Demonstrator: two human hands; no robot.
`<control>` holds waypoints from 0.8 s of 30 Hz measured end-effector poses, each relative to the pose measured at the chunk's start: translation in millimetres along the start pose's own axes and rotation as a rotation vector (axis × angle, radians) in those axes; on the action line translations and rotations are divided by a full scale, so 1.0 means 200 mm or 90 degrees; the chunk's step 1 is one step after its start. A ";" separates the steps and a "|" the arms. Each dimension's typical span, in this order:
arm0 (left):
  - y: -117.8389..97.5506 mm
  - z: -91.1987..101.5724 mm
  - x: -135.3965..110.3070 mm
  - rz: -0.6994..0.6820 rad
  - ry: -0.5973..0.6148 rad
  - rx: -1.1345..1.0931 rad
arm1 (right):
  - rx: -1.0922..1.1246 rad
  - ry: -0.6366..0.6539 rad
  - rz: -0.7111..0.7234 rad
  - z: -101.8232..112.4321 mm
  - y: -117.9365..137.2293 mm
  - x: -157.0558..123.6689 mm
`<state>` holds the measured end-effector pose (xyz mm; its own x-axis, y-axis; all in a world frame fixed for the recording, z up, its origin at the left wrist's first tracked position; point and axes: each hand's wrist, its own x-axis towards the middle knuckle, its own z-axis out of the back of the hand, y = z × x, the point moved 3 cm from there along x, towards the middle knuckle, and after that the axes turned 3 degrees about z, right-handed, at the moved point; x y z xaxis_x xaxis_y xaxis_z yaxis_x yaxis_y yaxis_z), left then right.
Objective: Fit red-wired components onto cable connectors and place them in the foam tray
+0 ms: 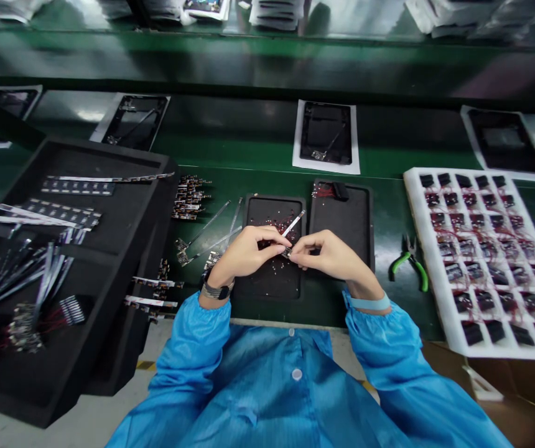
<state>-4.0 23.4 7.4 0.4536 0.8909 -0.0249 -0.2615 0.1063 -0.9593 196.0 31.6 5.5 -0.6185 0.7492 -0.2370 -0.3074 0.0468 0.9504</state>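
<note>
My left hand (254, 254) pinches a small circuit board with a white flat ribbon cable (294, 224) that points up and to the right. The fingers of my right hand (326, 254) are closed at the other end of the board (287, 252), and their tips partly hide it. Both hands are over a black foam tray (253, 287) strewn with tiny reddish and pale bits. Left of this tray, several similar boards with ribbon cables (183, 252) lie on the green bench.
A second black tray (365, 211) holds a black part with red wires (339, 191). Green-handled cutters (408, 264) lie beside a white foam tray (440, 298) of wired parts. Large black bins (104, 255) stand left. Tablet-like housings (326, 130) line the back.
</note>
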 end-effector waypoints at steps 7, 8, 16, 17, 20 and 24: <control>0.01 -0.01 0.00 0.003 -0.017 0.011 | 0.012 -0.015 -0.012 -0.01 0.00 0.00; 0.01 -0.01 0.00 0.004 -0.023 0.015 | 0.014 -0.019 -0.013 -0.02 -0.01 0.00; 0.01 0.00 0.00 0.006 -0.049 0.034 | 0.013 -0.034 -0.009 -0.02 -0.02 0.00; 0.01 0.00 0.00 0.007 -0.050 0.030 | 0.009 -0.039 -0.005 -0.01 -0.02 0.00; 0.02 0.01 0.00 0.013 -0.054 0.011 | -0.008 -0.059 0.023 -0.01 0.01 0.00; 0.02 0.02 0.00 0.020 -0.055 -0.015 | -0.040 -0.076 0.047 -0.01 0.04 -0.01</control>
<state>-8.4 24.9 4.9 0.3706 0.9283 -0.0318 -0.2541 0.0684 -0.9648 194.3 29.5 12.5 -0.5519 0.8224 -0.1378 -0.3110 -0.0497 0.9491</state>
